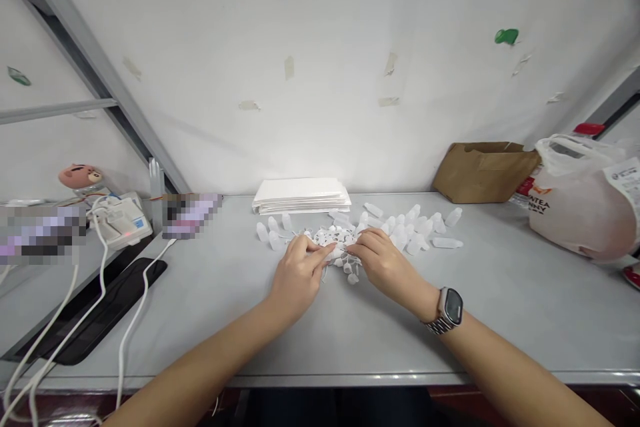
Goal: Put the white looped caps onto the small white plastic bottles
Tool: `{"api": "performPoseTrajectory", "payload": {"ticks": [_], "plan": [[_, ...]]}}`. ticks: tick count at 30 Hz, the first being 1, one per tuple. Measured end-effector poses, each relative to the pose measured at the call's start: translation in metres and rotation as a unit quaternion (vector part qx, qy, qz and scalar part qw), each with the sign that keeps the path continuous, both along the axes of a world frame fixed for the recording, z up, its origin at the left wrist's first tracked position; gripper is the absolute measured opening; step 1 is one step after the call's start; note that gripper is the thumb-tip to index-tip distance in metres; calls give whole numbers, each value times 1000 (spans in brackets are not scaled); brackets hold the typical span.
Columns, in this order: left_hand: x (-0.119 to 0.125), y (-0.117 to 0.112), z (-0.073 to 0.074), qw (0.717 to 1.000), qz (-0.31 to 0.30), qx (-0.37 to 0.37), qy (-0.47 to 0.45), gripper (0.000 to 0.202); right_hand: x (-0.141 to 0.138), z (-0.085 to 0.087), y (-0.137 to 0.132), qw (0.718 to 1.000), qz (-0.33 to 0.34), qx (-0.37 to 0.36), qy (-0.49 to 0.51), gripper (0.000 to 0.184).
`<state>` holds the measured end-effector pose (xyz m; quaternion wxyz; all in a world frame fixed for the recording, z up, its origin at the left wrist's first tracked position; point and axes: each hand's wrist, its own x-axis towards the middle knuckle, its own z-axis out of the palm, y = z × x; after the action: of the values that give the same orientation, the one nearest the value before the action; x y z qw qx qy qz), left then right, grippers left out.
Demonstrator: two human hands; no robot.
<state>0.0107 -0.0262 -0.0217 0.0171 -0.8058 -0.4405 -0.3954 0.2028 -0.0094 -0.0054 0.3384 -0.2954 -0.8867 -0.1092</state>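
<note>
My left hand (299, 275) is closed, thumb and forefinger pinching a small white plastic piece (337, 254) over the middle of the grey table. From the other side my right hand (384, 265) meets it with its fingers pinched together; its fingertips partly hide what they grip. Under and around the fingers lies a pile of small white caps (350, 269) with thin strips. Several translucent plastic bottles (417, 242) are heaped just beyond my right hand. A smaller group of the same bottles (274, 240) lies past my left hand.
Behind the pile a stack of white cards or envelopes (302, 195) lies against the wall. A brown paper bag (484, 173) and a white plastic carrier bag (583, 203) stand at the right. White cables (137, 307), a black phone (107, 310) and a power strip (120, 220) occupy the left.
</note>
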Motion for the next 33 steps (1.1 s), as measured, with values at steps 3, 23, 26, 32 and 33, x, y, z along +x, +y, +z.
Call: {"api": "performPoseTrajectory", "payload": {"ticks": [3,23,26,32,33], "plan": [[1,1,-4,1000,-3,-20,-2,32,-2,-6,2,1000,1,7,4,30],[2,3,10,965,-21,-205,-162,34,6,15,4,906,5,-310,289,14],[2,3,14,960,-8,-218,-175,34,5,15,3,880,-17,-317,353,13],[5,0,15,949,-26,-238,-204,25,1,19,2,839,10,-385,385,22],[5,0,14,949,-30,-236,-208,24,1,20,2,835,21,-394,385,21]]}}
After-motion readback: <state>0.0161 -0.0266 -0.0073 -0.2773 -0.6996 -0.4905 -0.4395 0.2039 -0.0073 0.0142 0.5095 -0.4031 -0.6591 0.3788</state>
